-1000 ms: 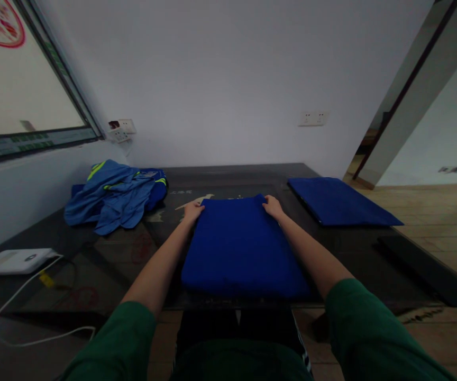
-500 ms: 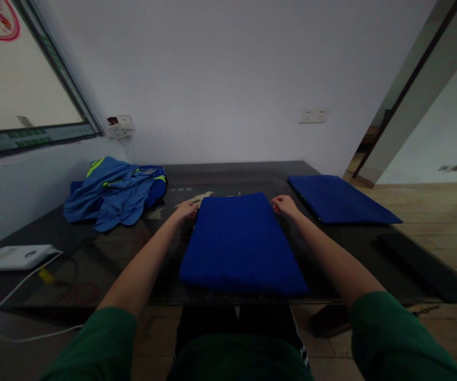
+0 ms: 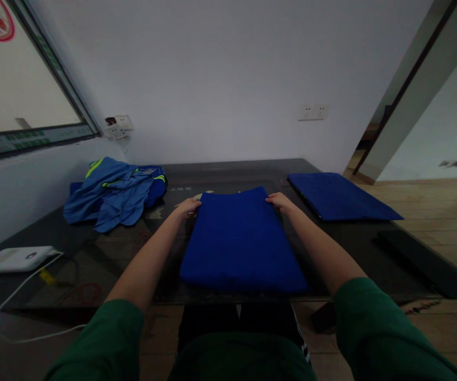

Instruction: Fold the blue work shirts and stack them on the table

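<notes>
The folded deep-blue cloth rectangle (image 3: 240,241) lies flat on the dark glossy table (image 3: 355,243), its near edge at the table's front edge, directly before the person; both arms in green sleeves reach along its two sides. The left hand (image 3: 188,206) is at the far left corner of this cloth, with fingers half bent and touching the edge; the right hand (image 3: 279,201) is at the far right corner, with fingers lying on the fabric. Both hands are small and dim here, so I cannot tell if they pinch the corners or only press on them. To the right lies a second flat blue folded cloth (image 3: 339,197); to the left, a loose heap of lighter blue garments with yellow-green stripes (image 3: 113,193); nearer on the left, a flat white device (image 3: 14,258) with a white cable (image 3: 22,288).
</notes>
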`<state>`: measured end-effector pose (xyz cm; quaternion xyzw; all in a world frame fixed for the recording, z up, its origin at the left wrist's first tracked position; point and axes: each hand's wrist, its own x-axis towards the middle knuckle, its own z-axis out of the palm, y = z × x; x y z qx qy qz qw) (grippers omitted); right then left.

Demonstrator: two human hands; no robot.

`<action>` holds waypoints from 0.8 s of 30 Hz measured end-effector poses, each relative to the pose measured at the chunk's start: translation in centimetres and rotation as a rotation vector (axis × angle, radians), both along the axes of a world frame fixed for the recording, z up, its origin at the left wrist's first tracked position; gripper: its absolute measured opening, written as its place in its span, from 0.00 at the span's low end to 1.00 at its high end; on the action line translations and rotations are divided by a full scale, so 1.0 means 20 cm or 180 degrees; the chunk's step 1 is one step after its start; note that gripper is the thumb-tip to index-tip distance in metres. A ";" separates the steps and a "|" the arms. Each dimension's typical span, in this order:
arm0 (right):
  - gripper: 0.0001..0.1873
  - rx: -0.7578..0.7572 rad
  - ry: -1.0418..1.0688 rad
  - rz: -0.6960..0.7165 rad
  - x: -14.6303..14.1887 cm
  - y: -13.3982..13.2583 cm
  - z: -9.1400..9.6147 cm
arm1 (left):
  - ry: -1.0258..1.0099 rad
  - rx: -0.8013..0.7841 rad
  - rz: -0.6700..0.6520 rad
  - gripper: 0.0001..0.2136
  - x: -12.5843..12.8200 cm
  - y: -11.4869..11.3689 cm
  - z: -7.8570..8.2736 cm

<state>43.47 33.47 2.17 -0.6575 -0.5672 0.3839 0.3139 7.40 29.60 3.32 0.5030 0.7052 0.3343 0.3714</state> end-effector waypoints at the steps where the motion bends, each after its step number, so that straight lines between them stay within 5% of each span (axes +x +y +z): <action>1: 0.06 0.0021 0.0006 -0.0028 0.00 0.00 -0.01 | -0.0013 -0.0039 0.0040 0.06 0.00 0.00 0.00; 13: 0.08 0.0378 -0.0231 -0.0428 0.02 0.04 -0.08 | 0.0242 0.0256 0.0436 0.07 -0.03 0.07 -0.11; 24: 0.16 0.0514 0.0013 -0.0008 0.00 0.12 -0.01 | -0.0252 0.0280 -0.0158 0.14 -0.04 0.15 -0.07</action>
